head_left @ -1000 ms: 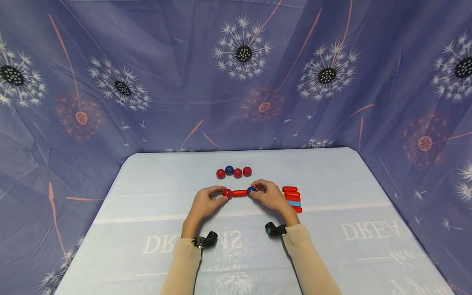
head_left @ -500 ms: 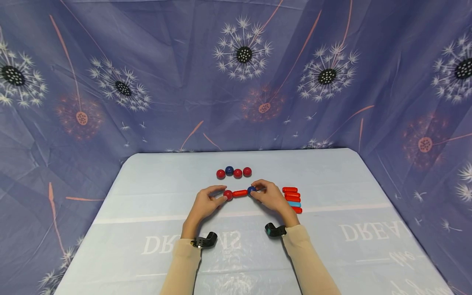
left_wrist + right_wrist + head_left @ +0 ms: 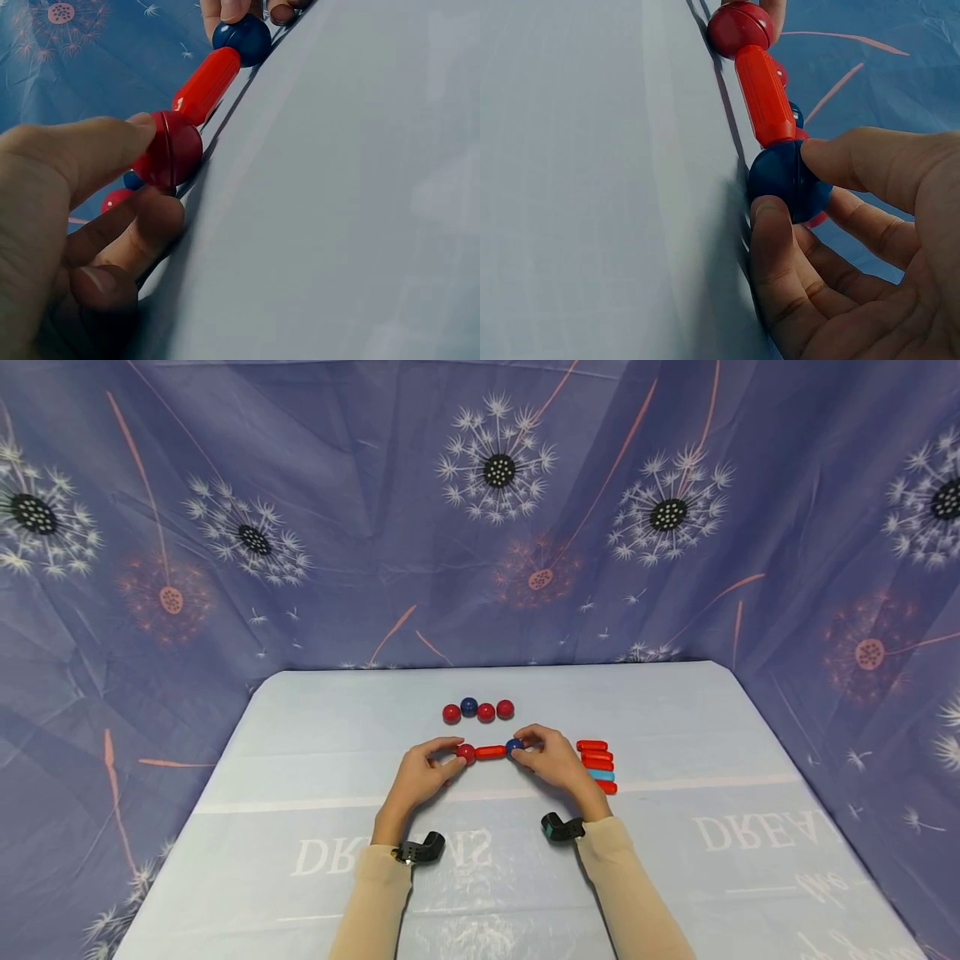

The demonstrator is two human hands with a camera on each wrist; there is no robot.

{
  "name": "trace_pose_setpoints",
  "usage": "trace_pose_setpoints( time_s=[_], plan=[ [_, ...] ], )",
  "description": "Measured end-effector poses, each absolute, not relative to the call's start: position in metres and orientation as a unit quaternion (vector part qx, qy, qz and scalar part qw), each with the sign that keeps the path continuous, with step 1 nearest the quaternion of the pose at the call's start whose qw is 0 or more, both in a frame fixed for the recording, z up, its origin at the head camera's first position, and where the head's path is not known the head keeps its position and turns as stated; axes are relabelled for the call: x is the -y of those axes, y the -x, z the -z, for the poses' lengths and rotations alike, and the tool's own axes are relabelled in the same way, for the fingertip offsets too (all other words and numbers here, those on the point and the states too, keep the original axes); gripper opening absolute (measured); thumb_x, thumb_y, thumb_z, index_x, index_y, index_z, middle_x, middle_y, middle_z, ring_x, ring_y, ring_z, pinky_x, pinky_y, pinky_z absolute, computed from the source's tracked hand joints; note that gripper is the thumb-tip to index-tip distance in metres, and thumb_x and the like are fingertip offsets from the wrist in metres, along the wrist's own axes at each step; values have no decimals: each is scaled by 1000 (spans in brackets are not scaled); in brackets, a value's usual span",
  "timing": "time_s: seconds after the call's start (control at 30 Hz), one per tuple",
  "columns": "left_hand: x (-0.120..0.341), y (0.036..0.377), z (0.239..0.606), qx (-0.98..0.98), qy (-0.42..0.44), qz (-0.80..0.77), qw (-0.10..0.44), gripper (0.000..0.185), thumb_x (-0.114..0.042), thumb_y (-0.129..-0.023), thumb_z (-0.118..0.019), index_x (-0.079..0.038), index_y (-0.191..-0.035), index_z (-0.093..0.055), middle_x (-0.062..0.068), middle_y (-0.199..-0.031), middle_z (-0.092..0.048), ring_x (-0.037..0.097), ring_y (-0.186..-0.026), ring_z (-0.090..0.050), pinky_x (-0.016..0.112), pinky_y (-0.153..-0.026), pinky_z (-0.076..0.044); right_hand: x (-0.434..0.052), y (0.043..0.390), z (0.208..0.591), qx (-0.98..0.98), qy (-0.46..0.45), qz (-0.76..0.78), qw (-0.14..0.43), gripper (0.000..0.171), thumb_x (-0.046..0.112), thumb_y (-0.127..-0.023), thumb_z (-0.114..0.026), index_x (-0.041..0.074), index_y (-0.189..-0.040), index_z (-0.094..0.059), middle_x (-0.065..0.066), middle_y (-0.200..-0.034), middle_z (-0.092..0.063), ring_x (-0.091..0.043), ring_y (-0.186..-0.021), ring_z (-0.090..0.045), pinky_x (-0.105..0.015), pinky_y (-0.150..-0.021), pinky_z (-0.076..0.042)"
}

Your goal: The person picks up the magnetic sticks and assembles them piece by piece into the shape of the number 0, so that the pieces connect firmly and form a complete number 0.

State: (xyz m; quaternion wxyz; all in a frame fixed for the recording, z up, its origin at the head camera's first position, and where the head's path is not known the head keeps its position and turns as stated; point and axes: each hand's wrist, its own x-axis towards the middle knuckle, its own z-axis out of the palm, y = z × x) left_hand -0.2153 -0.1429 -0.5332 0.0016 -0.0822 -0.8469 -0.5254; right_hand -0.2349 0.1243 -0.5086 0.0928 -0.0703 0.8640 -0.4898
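Note:
Between the two hands, a red ball (image 3: pixel 466 754), a short red rod (image 3: pixel 491 752) and a blue ball (image 3: pixel 514 747) form one line, the rod's ends touching both balls. My left hand (image 3: pixel 424 774) pinches the red ball between thumb and fingers, as the left wrist view shows up close. On the other end, the thumb and fingers of my right hand (image 3: pixel 552 762) pinch the blue ball (image 3: pixel 789 180). The ridged rod (image 3: pixel 765 96) is plainly seen in the right wrist view.
Behind the hands stands a row of loose balls, red ones (image 3: pixel 486 712) and a blue one (image 3: pixel 468 707). Several red rods (image 3: pixel 597 765) and a light blue rod (image 3: pixel 602 775) lie right of the right hand. A patterned cloth (image 3: pixel 375 527) hangs behind the pale covered table (image 3: pixel 315 735).
Both hands keep their grip on the two balls. The left-hand red ball dipped slightly toward the person half a second ago and is now nearly back in place.

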Motion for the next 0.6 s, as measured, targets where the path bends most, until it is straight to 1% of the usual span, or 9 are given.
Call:
trace_pose_setpoints(
  time_s=[0.17, 0.3, 0.43, 0.53, 0.6],
  plan=[
    [142, 215, 534, 848, 83, 524, 6, 32, -19, -92, -79, -16, -124, -75, 7, -116, -75, 5, -49, -48, 22, -51, -39, -125, 235, 507, -864, 73, 490, 94, 30, 20, -94, -75, 12, -122, -69, -13, -118, -70, -16, -73, -66, -30, -68, -56],
    [141, 215, 535, 849, 81, 523, 2, 31, -20, -93, -78, -16, -124, -75, 8, -116, -75, 7, -49, -52, 23, -50, -40, -127, 234, 506, -864, 82, 489, 90, 31, 19, -94, -75, 10, -123, -69, -13, -118, -70, -16, -71, -66, -30, -66, -56],
    [140, 215, 534, 849, 75, 523, -6, 31, -21, -94, -77, -17, -125, -74, 7, -116, -75, 10, -50, -57, 23, -51, -41, -132, 234, 501, -860, 91, 495, 82, 32, 17, -95, -73, 7, -125, -68, -15, -115, -70, -20, -71, -67, -30, -62, -55],
    [141, 215, 533, 850, 71, 522, -7, 31, -20, -94, -77, -17, -125, -74, 7, -115, -75, 11, -50, -58, 24, -51, -41, -137, 235, 494, -856, 99, 501, 79, 35, 18, -96, -72, 5, -128, -66, -16, -117, -70, -24, -77, -70, -31, -62, -55],
    [141, 216, 532, 851, 71, 521, -6, 31, -20, -94, -77, -17, -125, -75, 7, -114, -75, 11, -49, -57, 24, -50, -40, -142, 236, 487, -854, 104, 505, 73, 38, 20, -97, -72, 4, -131, -65, -17, -121, -70, -26, -85, -71, -32, -66, -56]
  ],
)
